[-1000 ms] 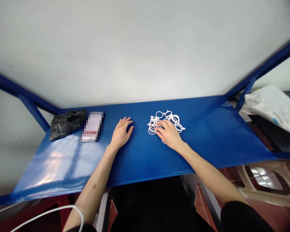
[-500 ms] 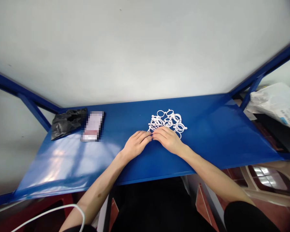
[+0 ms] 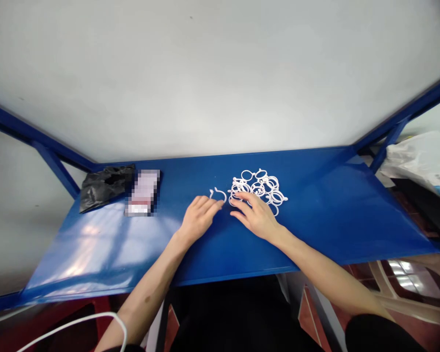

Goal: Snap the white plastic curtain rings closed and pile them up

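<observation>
A pile of several white plastic rings (image 3: 261, 187) lies on the blue shelf (image 3: 315, 210). One open white ring (image 3: 218, 193) lies apart, just left of the pile. My left hand (image 3: 198, 219) rests flat on the shelf with its fingertips touching that single ring. My right hand (image 3: 254, 215) lies with fingers stretched out, its fingertips at the near left edge of the pile. Neither hand grips anything.
A crumpled black bag (image 3: 104, 185) and a small flat pack (image 3: 143, 192) lie at the shelf's left rear. A white wall stands behind. A white plastic bag (image 3: 421, 159) sits to the right, beyond the blue frame post (image 3: 385, 144). A white cable (image 3: 77, 320) hangs lower left.
My left hand moved right from the shelf's middle to the pile. One ring now lies apart on the left of the pile, under my left fingertips. My right hand drew back slightly.
</observation>
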A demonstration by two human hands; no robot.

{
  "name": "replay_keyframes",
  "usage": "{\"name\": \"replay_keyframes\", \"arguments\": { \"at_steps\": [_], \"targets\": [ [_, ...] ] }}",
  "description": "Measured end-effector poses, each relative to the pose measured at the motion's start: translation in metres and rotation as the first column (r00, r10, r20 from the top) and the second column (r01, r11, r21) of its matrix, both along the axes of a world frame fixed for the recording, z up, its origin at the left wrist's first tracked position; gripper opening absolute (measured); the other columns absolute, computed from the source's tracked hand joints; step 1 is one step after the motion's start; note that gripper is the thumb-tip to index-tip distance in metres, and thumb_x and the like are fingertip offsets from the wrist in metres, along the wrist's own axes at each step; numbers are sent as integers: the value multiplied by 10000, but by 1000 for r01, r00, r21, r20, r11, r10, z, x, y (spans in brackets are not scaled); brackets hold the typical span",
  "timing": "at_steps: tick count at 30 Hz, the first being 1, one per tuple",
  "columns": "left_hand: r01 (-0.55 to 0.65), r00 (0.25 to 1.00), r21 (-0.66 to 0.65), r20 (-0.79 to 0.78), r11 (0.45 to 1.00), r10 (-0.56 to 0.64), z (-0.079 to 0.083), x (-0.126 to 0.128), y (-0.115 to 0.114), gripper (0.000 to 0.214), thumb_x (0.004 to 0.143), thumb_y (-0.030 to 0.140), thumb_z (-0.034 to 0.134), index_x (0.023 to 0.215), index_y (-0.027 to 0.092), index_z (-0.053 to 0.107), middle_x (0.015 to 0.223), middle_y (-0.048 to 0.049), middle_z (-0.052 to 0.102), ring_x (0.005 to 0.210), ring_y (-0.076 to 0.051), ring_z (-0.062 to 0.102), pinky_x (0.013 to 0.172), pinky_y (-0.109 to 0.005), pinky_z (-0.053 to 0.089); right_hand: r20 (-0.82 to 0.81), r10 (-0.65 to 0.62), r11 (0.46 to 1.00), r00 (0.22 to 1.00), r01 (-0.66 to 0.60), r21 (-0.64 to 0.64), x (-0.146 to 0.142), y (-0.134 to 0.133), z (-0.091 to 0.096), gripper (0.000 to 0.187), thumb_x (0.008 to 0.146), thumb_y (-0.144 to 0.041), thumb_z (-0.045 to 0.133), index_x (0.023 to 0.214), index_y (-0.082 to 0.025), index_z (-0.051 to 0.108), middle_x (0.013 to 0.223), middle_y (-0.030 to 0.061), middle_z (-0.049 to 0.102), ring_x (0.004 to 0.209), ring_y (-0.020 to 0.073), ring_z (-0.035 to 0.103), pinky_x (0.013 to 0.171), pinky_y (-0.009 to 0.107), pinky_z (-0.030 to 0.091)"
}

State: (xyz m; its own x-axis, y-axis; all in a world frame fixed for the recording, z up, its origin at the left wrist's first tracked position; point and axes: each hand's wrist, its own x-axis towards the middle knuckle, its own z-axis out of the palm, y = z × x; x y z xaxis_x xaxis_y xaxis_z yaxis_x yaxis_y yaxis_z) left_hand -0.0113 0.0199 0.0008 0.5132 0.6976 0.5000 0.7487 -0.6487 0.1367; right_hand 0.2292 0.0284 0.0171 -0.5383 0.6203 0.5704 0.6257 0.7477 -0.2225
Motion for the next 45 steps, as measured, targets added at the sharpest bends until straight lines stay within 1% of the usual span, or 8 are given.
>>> {"name": "replay_keyframes", "arguments": {
  "at_steps": [5,10,13,21,27,31,38,45],
  "targets": [
    [-312,944,-109,74,944,321,-7,-38,16,358,977,125,386,1083,261,700,1006,-73,742,948,-271,603,832,-443,488,10,-257,959,966,257,-121,16,19,-2,282,996,-346,577,1186,-186,712,1247,172,599,1160,338,556,954,557,545],
    [-418,899,-95,98,903,426,-3,-44,18,238,1002,238,457,1069,242,685,1073,-93,714,967,-298,594,830,-468,486,50,-237,956,970,242,-165,25,26,-7,210,990,-284,576,1065,-218,761,1246,144,596,1190,339,507,987,566,530],
    [-366,917,-91,132,926,376,2,-34,14,185,1009,268,493,1051,239,671,1062,-75,714,970,-275,601,864,-449,504,43,-197,968,979,202,-147,23,25,-6,207,999,-244,563,1012,-221,768,1227,125,619,1182,319,511,992,535,532],
    [-74,986,-99,140,992,88,3,-5,3,181,1016,214,501,1088,233,665,1060,-57,726,941,-212,660,890,-399,544,-11,-88,989,996,86,-119,16,18,0,191,1017,-270,559,1014,-216,743,1098,94,705,1049,265,587,901,458,563],
    [69,990,38,118,997,-73,3,16,-9,248,994,170,538,1221,230,616,1176,-88,715,1028,-207,687,874,-365,555,9,43,997,999,-43,-70,10,10,3,180,1031,-241,542,1030,-195,716,1017,63,748,936,206,656,849,369,558],
    [172,982,54,71,984,-176,1,26,-12,173,1003,167,533,1141,214,627,1210,-84,711,1025,-192,688,894,-353,538,35,155,988,987,-155,-16,9,7,0,179,1036,-226,535,993,-188,705,946,42,749,840,172,666,753,318,538],
    [194,978,-74,90,978,-188,-1,26,-10,144,1035,162,480,925,188,571,872,-9,692,743,-140,588,722,-295,446,106,186,983,977,-185,-17,6,3,0,187,1024,-186,544,901,-191,685,881,14,713,778,154,606,684,297,469],
    [176,984,-3,-25,984,-176,12,25,-13,269,1024,105,427,794,199,529,685,24,592,667,-143,494,677,-322,346,149,182,983,972,-182,-12,1,-7,5,285,1050,-195,493,838,-198,684,809,14,680,737,147,565,627,295,417]
  ]
}}
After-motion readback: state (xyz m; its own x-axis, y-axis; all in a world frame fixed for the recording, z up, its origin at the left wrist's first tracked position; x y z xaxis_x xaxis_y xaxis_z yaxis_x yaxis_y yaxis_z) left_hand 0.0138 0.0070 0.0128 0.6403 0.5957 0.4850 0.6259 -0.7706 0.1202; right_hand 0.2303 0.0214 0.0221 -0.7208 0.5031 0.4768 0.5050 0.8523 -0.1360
